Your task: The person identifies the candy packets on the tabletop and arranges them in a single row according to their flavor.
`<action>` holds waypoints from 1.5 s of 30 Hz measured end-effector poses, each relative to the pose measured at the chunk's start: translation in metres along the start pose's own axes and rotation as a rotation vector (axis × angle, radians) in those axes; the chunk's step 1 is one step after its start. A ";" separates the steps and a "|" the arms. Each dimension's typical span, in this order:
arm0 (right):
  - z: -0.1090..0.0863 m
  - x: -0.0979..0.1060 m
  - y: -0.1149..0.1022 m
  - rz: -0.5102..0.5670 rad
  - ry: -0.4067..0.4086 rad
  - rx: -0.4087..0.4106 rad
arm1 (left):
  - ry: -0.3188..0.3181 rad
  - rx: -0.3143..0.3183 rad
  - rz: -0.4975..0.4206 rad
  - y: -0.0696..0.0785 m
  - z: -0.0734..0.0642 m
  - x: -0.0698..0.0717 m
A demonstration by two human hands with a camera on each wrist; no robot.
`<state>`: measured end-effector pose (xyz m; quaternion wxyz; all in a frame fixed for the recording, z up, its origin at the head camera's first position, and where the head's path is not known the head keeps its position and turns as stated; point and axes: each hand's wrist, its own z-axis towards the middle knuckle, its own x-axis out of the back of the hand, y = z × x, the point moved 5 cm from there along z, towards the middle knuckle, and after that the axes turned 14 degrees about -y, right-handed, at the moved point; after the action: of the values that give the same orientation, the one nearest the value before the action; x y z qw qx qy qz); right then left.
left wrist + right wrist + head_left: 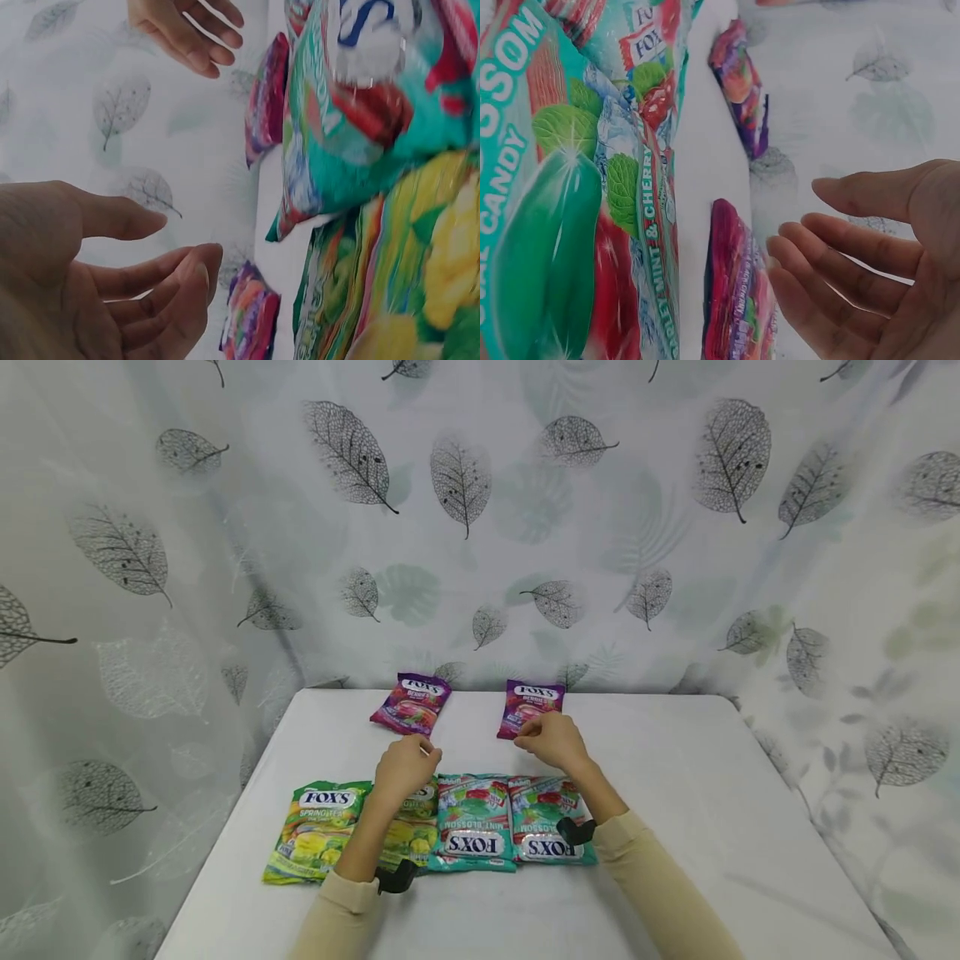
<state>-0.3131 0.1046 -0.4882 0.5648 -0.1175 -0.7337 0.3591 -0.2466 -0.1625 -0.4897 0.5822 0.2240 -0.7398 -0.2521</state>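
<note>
My left hand [406,768] hovers over the yellow-green Spring Tea candy bags, its fingers loosely bent and nothing between them. In the left wrist view, thumb and fingertips stand apart. My right hand [553,742] overlaps the lower part of the right purple Berries candy bag [531,700] in the head view. The right wrist view shows its fingers relaxed, with no item in them. Another purple Berries bag [412,703] lies at the back left, beyond my left hand. Under my left wrist, one Spring Tea bag [411,835] is partly hidden; a second Spring Tea bag [313,832] lies left of it.
Two teal Mint Blossom bags, the left teal bag [471,821] and the right teal bag [542,814], lie beside the Spring Tea bags, lettering upside down. All rest on a white table [712,827]. A leaf-patterned curtain [480,560] hangs behind and along both sides.
</note>
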 end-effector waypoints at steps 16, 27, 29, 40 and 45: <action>0.059 -0.034 -0.033 0.024 0.000 0.077 | 0.208 0.109 -0.021 -0.041 0.053 0.036; 0.096 -0.066 -0.040 0.037 -0.064 0.001 | 0.209 0.124 0.035 -0.065 0.074 0.043; 0.102 -0.070 -0.042 0.017 -0.061 -0.019 | 0.238 0.118 0.050 -0.069 0.079 0.045; 0.127 -0.091 -0.043 0.127 -0.058 -0.163 | 0.181 0.226 0.078 -0.095 0.101 0.047; 0.131 -0.098 -0.043 0.256 -0.040 -0.209 | 0.157 0.224 0.060 -0.096 0.099 0.048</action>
<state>-0.3896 -0.0345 -0.5461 0.4845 -0.2607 -0.7572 0.3521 -0.3497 -0.2551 -0.5338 0.6169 0.2842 -0.7220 -0.1321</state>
